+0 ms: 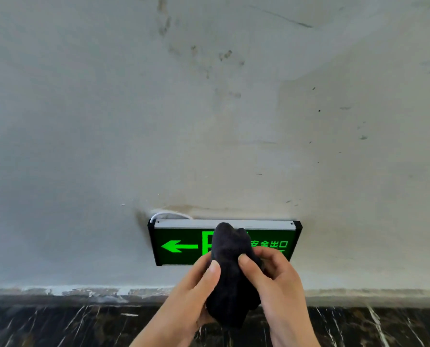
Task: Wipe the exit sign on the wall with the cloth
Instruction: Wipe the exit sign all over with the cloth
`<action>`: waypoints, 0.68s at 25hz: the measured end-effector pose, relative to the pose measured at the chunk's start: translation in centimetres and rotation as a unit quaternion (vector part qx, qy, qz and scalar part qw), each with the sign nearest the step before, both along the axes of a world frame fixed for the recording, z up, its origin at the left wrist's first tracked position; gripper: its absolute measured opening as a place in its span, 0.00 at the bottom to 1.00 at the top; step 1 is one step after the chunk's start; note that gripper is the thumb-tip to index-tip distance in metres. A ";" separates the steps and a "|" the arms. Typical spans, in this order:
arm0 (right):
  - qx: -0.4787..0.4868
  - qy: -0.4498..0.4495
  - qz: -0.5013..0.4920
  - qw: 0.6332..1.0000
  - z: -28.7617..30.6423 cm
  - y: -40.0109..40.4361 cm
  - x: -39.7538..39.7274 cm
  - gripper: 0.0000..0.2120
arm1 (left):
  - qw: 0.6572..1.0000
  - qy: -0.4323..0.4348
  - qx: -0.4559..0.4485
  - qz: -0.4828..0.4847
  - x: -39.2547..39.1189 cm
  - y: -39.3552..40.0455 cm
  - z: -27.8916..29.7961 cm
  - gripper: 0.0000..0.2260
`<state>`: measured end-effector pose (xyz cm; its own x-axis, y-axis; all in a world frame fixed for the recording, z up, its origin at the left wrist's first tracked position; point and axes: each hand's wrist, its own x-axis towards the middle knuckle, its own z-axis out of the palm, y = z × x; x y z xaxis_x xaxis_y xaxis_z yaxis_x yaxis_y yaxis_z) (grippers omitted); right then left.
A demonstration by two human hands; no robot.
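Note:
A lit green exit sign (178, 246) with a left arrow and black frame is mounted low on the grey wall, just above the floor. A bunched black cloth (231, 279) is held in front of its middle, hiding part of the sign's picture. My left hand (191, 296) grips the cloth's left side and my right hand (276, 284) grips its right side, thumb on top. Whether the cloth's top end touches the sign's face, I cannot tell.
A white cable (171, 214) loops out of the wall (208, 121) above the sign's top left corner. The wall is stained and scuffed. A chipped pale strip (83, 291) runs along its base above the dark marbled floor (58, 324).

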<state>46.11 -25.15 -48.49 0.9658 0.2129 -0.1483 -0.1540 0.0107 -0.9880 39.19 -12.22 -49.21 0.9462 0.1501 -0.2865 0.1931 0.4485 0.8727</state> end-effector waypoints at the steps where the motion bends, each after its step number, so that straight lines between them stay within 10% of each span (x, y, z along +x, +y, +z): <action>1: -0.033 -0.018 0.006 0.999 -0.1 0.3 -0.2 0.07 | 0.999 0.003 -0.030 0.015 -0.2 0.1 -0.3 0.19; 9: -0.249 -0.265 0.031 0.931 3.7 3.1 0.4 0.11 | 0.946 0.041 -0.231 0.225 -1.4 2.5 -2.6 0.07; 12: -0.265 -0.465 -0.049 0.843 5.9 4.4 2.5 0.21 | 0.910 0.023 -0.314 0.271 -2.2 4.9 -3.2 0.21; 17: -0.357 -0.640 -0.059 0.678 7.7 6.3 7.3 0.27 | 0.906 -0.016 -0.281 0.317 -4.2 7.4 -3.5 0.08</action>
<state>53.38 -18.86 -40.76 0.4036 0.4389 0.8028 0.7953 -0.6021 -0.0707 34.98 -4.79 -52.71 0.7301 0.5047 -0.4606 -0.2794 0.8357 0.4729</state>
